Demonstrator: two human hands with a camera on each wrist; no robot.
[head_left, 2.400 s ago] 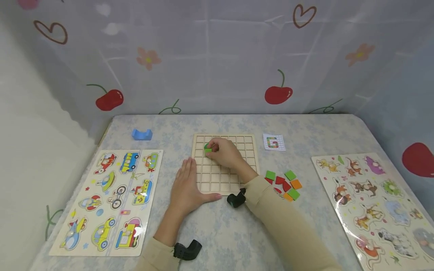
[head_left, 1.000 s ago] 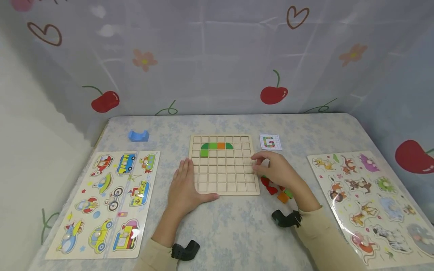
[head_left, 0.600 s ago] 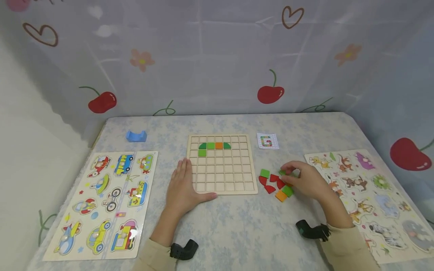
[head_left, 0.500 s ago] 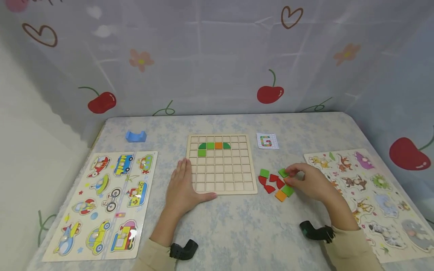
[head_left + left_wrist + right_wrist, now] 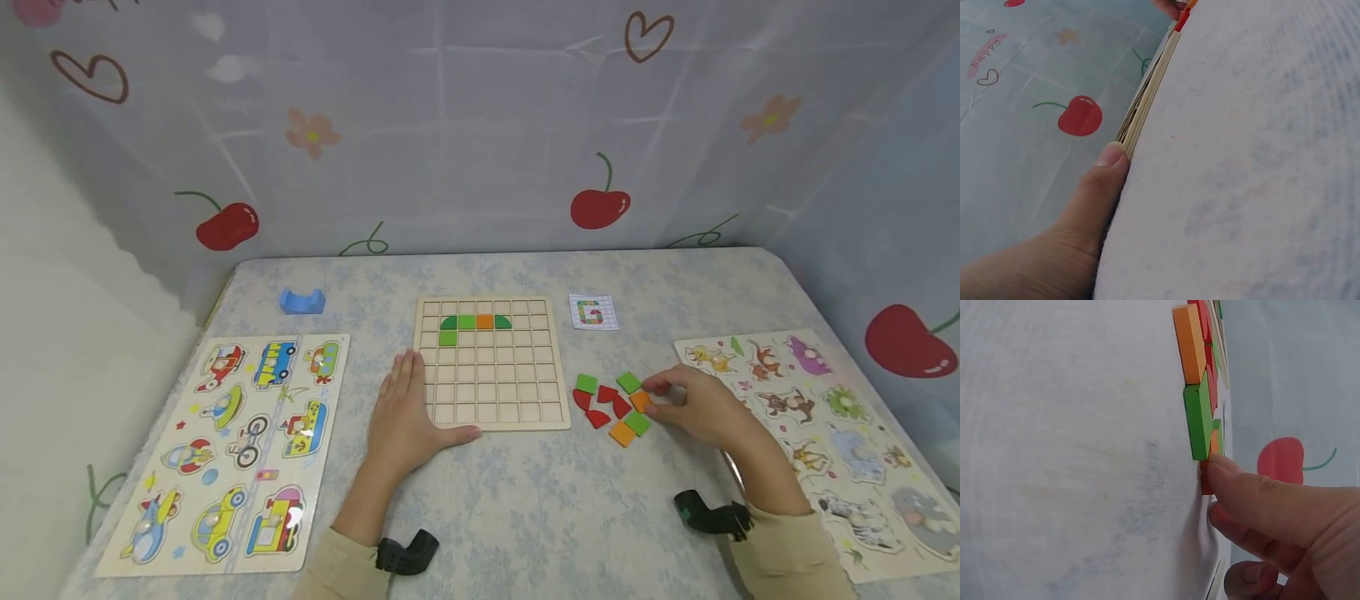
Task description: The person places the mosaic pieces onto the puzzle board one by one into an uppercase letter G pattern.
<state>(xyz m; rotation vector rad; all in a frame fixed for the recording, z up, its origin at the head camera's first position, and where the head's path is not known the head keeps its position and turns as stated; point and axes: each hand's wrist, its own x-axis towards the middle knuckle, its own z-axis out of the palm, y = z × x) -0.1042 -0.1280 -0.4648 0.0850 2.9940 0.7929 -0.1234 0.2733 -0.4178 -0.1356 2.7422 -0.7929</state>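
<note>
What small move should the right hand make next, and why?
Probably pinch the orange tile and lift it. The right hand touches it in the loose pile, no firm grip visible. The grid board, steadied by the left hand, has only five tiles placed.

Pale wooden grid board (image 5: 491, 367), matt painted tiles (image 5: 615, 404), cloth-covered table (image 5: 525, 500).

The person wears a beige long-sleeved top; each sleeve (image 5: 787, 554) ends in a plain cuff at the wrist. A small black angled camera (image 5: 708, 517) is strapped just above the right cuff, and a matching black camera (image 5: 405, 552) sits at the left cuff. Both the left hand (image 5: 405, 417) and the right hand (image 5: 697, 406) are bare, without rings or gloves.
</note>
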